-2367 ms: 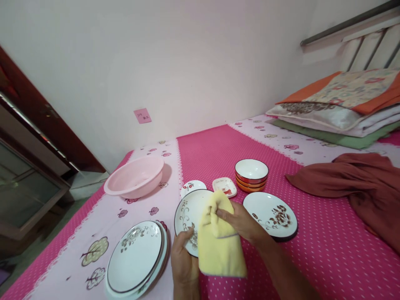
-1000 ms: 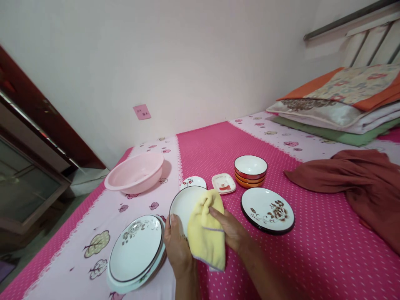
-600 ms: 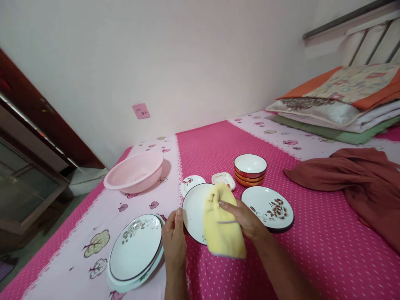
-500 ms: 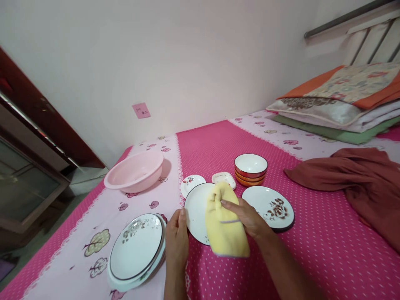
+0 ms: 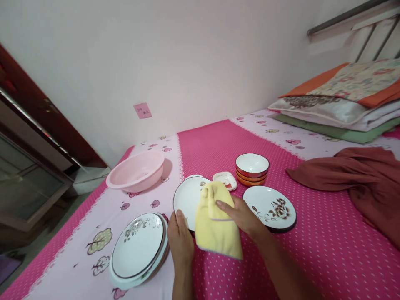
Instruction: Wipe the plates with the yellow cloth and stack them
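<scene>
My left hand grips the lower left rim of a white plate with a dark edge, held above the bed. A yellow cloth is bunched in my right hand and lies over the right part of that plate, hiding it there. Left of my left hand sits a stack of plates, the top one flowered. To the right of my right hand, another plate with a brown flower rests on the bedcover. Behind the held plate are a small squarish dish and a stack of several bowls.
A pink basin stands at the back left. On the right lie a reddish-brown cloth and a pile of pillows. Everything rests on a pink dotted bedcover against a white wall.
The held plate has turned and shifted left, now covering most of the small round flowered dish behind it. My right hand and the yellow cloth have moved slightly left across the plate.
</scene>
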Motion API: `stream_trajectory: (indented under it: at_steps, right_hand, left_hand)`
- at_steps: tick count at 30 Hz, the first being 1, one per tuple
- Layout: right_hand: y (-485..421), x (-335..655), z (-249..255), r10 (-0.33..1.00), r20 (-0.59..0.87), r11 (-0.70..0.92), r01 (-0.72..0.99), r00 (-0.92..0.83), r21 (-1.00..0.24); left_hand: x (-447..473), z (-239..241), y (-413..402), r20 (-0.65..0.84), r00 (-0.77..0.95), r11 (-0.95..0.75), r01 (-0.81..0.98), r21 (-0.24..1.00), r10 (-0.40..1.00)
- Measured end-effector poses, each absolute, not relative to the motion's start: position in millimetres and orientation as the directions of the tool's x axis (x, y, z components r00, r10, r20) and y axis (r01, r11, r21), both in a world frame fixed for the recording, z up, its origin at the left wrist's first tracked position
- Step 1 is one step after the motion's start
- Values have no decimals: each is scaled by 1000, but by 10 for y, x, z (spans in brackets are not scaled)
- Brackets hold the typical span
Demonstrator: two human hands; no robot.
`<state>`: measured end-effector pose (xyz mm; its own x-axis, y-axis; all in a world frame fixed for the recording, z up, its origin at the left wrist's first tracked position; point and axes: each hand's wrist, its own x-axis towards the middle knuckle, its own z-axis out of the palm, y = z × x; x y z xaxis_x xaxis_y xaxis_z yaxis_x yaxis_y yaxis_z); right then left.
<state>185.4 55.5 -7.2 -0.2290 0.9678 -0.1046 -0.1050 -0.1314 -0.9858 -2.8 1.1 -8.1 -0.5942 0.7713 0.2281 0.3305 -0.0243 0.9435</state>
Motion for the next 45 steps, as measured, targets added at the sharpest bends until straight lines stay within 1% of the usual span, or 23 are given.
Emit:
stream_trajectory:
  at_steps: [2,3,4,6,9,11,14,17,19,21,25,27,29,30,32,33,35,36,37,38,40,42,45]
  right_hand:
    - [546,1858,-32,998,-36,-30,112,-55,-993]
    - [540,1854,-18,999,32,22,212,43,-977]
    - [536,1845,-11,986,109,69,291,125,-954]
    - [535,1819,-23,947,240,150,368,214,-918]
    - [560,1800,-86,910,348,239,404,224,-883]
    - [583,1815,-133,884,403,274,439,235,-856]
    - [591,1834,-168,831,487,311,502,268,-807]
    - [560,1794,-142,816,547,395,510,188,-764]
    - [530,1749,-93,833,547,447,481,85,-755]
    - [497,1725,-25,856,515,476,455,-43,-753]
    - [415,1805,113,854,385,513,452,-349,-729]
    - [381,1885,154,833,315,527,483,-454,-699]
    - [375,1963,166,832,258,528,560,-491,-638]
    - [388,1997,163,843,240,519,608,-482,-601]
    - [441,2055,145,879,241,472,683,-411,-558]
    - [477,2081,133,897,273,442,696,-348,-566]
    - [547,2132,112,916,361,382,650,-173,-657]
    - [574,2157,106,920,381,358,584,-89,-729]
    - [593,2182,104,928,371,336,493,-28,-802]
    - [603,2206,105,943,332,307,390,-4,-868]
    - [605,2254,111,976,207,217,209,-70,-954]
    - [595,2297,110,978,114,132,93,-177,-987]
    - [592,2337,71,955,79,74,-28,-285,-997]
  left_hand:
    - [-31,-94,14,184,-606,1,290,957,774]
    - [-22,-99,14,160,-604,13,273,962,781]
    - [-6,-101,13,150,-600,20,266,964,786]
    - [44,-94,8,180,-590,0,292,956,787]
    - [145,-66,-4,289,-524,-92,370,925,801]
    - [208,-66,-10,334,-428,-137,428,893,840]
    - [285,-119,-8,326,-262,-160,503,849,908]
    - [335,-189,10,321,-225,-174,500,848,920]
    - [340,-209,22,311,-235,-175,464,868,921]
    - [310,-205,29,278,-246,-154,426,892,928]
    - [203,-181,37,204,-325,-96,320,943,923]
    - [163,-176,43,197,-395,-77,299,951,897]
    - [138,-166,49,206,-449,-67,307,949,869]
    - [128,-158,50,208,-461,-64,310,949,863]
    - [108,-130,47,199,-468,-59,296,953,861]
    - [96,-111,42,186,-465,-58,276,959,865]
    - [72,-64,24,154,-435,-61,221,973,887]
    - [61,-37,10,137,-402,-62,195,979,905]
    - [53,-8,-5,122,-361,-62,173,983,925]
    - [49,22,-22,106,-310,-57,160,985,945]
    - [51,83,-56,72,-209,-41,152,988,975]
    - [58,137,-86,26,-121,-10,132,991,992]
    - [49,188,-112,-43,-1,43,87,995,999]
